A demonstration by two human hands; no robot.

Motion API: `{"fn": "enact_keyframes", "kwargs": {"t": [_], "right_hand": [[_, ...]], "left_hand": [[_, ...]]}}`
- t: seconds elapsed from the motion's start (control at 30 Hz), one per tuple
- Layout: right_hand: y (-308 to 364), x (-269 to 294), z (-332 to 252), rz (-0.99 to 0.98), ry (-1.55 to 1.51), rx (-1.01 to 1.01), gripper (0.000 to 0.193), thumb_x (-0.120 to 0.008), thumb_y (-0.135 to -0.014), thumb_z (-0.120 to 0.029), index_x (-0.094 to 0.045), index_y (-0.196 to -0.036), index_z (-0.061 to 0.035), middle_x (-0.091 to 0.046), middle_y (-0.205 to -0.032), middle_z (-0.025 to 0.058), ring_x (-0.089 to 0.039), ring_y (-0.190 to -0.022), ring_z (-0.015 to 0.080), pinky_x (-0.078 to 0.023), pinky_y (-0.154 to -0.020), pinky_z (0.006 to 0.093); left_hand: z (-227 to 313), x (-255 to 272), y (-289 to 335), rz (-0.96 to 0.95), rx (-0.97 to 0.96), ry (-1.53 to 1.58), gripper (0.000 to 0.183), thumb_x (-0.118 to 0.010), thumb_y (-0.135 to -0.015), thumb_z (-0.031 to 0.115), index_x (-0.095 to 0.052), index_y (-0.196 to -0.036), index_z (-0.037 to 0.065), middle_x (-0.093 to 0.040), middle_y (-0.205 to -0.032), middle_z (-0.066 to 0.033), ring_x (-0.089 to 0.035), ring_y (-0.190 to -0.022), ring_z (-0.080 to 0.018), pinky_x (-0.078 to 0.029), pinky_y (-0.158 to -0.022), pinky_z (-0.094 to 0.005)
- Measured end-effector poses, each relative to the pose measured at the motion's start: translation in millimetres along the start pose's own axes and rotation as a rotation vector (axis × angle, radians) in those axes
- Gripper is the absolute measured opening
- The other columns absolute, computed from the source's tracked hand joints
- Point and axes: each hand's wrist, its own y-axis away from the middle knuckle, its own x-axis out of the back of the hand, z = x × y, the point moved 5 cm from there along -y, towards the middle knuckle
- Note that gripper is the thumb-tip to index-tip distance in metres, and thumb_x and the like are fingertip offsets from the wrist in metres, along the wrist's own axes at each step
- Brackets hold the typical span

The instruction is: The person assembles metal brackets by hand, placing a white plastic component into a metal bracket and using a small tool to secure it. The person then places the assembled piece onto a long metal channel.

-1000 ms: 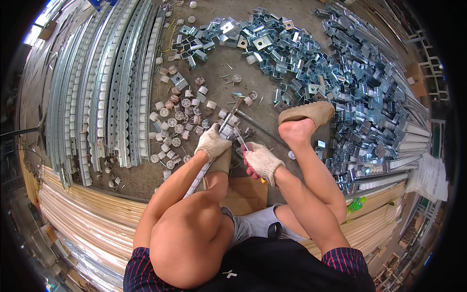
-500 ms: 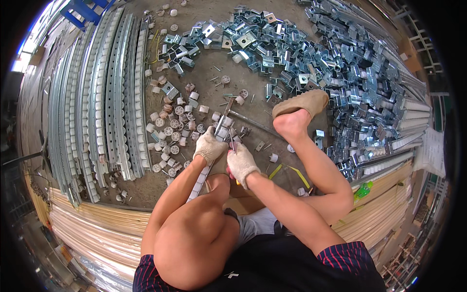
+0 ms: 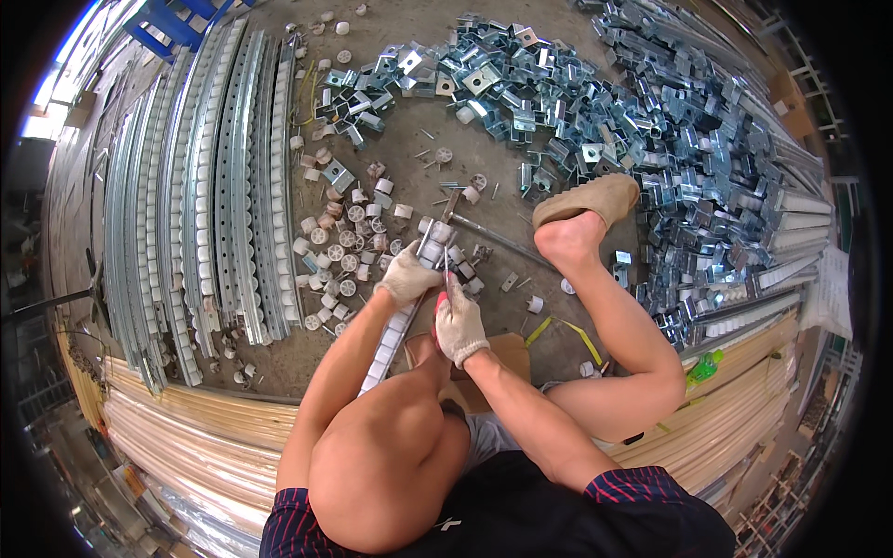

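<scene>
My left hand point(image 3: 409, 276), in a pale work glove, is closed around a metal roller track point(image 3: 377, 365) lined with white wheels. The track slants up from beside my bent knee to the loose wheels on the floor. My right hand point(image 3: 460, 325), also gloved, grips a screwdriver point(image 3: 446, 268); a bit of red handle shows, and its thin shaft points up against the track's right side. My palm hides most of the handle. Just past the track's far end lies a hammer-like tool point(image 3: 493, 234) with a long metal handle.
Loose white wheels point(image 3: 349, 262) lie scattered left of the track. Roller tracks point(image 3: 200, 186) are stacked at left. A big heap of metal brackets point(image 3: 577, 112) spreads across the back and right. Long tan strips point(image 3: 205, 418) lie near me, and a green bottle point(image 3: 704, 365) sits at right.
The screwdriver now stands more upright along the track, with my right hand turned and slightly lower. More white wheels show at the track's far end. The whole view has shifted a little.
</scene>
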Motion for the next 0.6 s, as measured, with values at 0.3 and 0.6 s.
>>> {"fn": "enact_keyframes", "kwargs": {"t": [0.3, 0.6], "right_hand": [[3, 2, 23, -0.154, -0.325, -0.197, 0.049, -0.05, -0.109, -0.014, -0.05, -0.157, -0.0097, -0.067, -0.084, 0.0108, -0.061, -0.053, 0.0178, -0.051, -0.051, 0.0365], [-1, 29, 11, -0.379, -0.617, -0.593, 0.047, -0.047, -0.11, -0.013, -0.053, -0.156, -0.0184, -0.054, -0.076, -0.002, -0.052, -0.051, 0.0097, -0.044, -0.042, 0.0288]], "left_hand": [[-5, 4, 0, 0.111, 0.022, -0.209, 0.079, -0.085, -0.07, 0.034, -0.059, -0.135, -0.003, -0.077, -0.107, -0.0186, -0.075, -0.096, -0.0246, -0.06, -0.087, -0.0355], [30, 6, 13, 0.053, 0.061, -0.395, 0.081, -0.085, -0.064, 0.033, -0.059, -0.131, -0.006, -0.076, -0.107, -0.0219, -0.075, -0.099, -0.0297, -0.059, -0.087, -0.039]]}}
